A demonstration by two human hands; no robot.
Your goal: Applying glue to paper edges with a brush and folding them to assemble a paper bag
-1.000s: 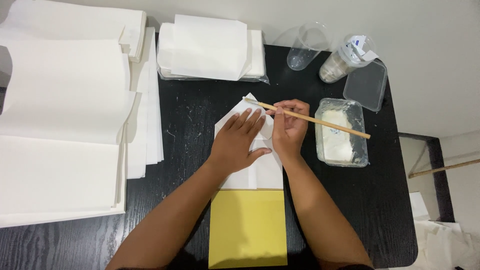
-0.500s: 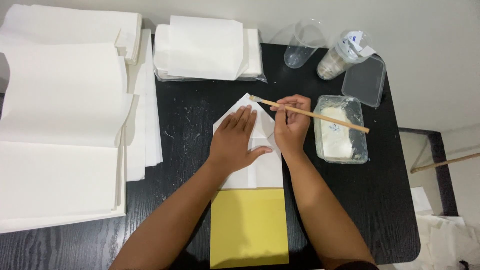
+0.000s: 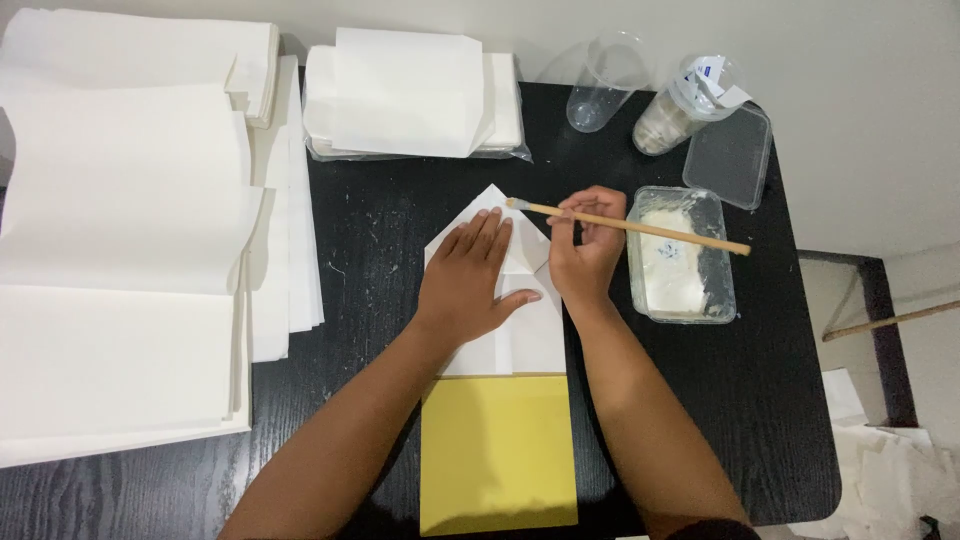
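A white folded paper (image 3: 530, 335) with a pointed top lies on the black table (image 3: 760, 420). My left hand (image 3: 473, 277) presses flat on it, fingers spread. My right hand (image 3: 587, 247) rests on the paper's right edge and holds a thin wooden brush (image 3: 640, 226) nearly level, its tip (image 3: 513, 203) over the paper's peak and its handle reaching over a clear tub of white paste (image 3: 682, 255). A yellow sheet (image 3: 497, 455) lies under the paper, toward me.
Stacks of white paper (image 3: 120, 260) cover the left side. A bagged pile of folded white papers (image 3: 410, 95) sits at the back. A clear cup (image 3: 600, 90), a lying plastic jar (image 3: 685, 105) and a tub lid (image 3: 728, 157) stand at the back right.
Both hands stay on the folded paper. The brush has tilted slightly flatter, its tip staying near the paper's peak.
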